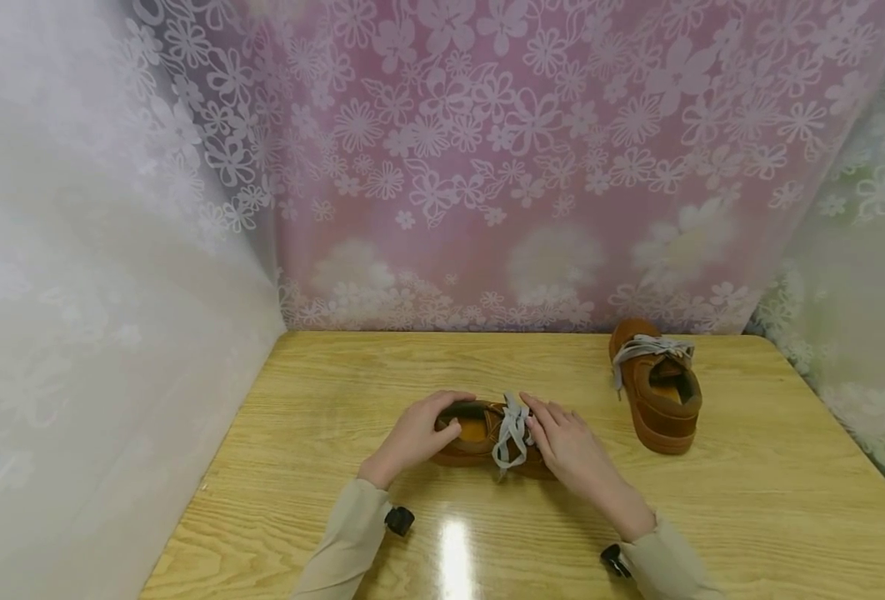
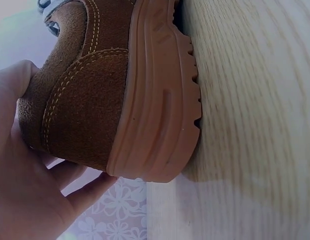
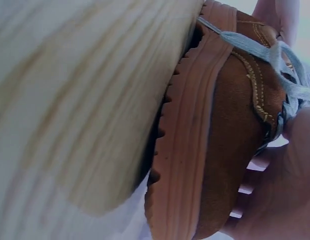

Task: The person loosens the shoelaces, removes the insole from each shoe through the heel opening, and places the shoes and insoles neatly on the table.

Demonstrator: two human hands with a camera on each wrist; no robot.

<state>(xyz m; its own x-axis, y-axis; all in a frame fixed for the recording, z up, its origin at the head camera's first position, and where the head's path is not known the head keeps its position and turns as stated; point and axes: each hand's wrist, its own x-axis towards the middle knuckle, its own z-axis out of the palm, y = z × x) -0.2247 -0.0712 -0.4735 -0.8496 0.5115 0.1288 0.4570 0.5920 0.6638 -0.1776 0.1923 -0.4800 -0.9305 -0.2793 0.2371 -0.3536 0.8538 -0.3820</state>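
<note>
Head view | left hand grips heel, right hand toe, of brown suede lace-up shoe | matching brown shoe beyond right hand

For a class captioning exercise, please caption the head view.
A brown shoe on a table, left fingers at its heel, right fingers by its toe, another shoe nearby.

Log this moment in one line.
left hand: grips heel of near shoe | right hand: rests on its toe end, beside laces | near shoe: on table, toe rightward | other shoe: farther right
</note>
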